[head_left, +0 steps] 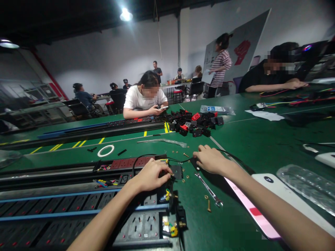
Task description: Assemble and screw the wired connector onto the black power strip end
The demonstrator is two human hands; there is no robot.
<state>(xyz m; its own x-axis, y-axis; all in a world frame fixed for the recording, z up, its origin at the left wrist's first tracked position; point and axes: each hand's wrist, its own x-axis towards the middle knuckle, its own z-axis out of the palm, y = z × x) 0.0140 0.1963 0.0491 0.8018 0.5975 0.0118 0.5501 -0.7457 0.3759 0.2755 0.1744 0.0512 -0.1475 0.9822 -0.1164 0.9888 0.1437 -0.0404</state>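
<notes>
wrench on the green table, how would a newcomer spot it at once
On the green table, look just right of the socket strips. Below the right hand lies the wrench, slanting down to the right. It is long and silvery, unlike the small brass-coloured nuts and screws near it.

Left hand [155,176] pinching brass bolt [171,174]; right hand [209,159] at black piece [194,164]; wrench [208,189] nearby.

You can pass over bare green tabletop [201,230] nearer you than the wrench [209,190], loose nuts [187,176] and black cable [180,161] cluttering the gap between your left hand [154,173] and right hand [209,159], power strips [141,225] blocking your left, parts pile [193,122] beyond.
</notes>
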